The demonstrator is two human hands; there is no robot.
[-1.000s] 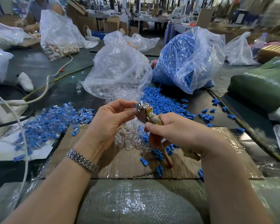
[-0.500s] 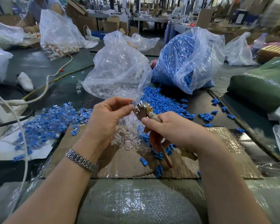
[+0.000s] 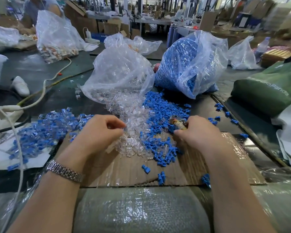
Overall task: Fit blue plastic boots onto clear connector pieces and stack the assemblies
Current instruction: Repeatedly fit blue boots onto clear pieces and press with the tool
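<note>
— So, where are the hands?
— Left hand (image 3: 101, 132) pinches among the clear pieces (image 3: 133, 142) on the worktop (image 3: 60, 98); right hand (image 3: 196, 132) grips a tool (image 3: 177, 123) over the blue boots (image 3: 163, 108).

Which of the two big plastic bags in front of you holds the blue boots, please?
The bag on the right, packed with blue boots; the left bag holds only clear connector pieces, spilling toward the hands.
</note>
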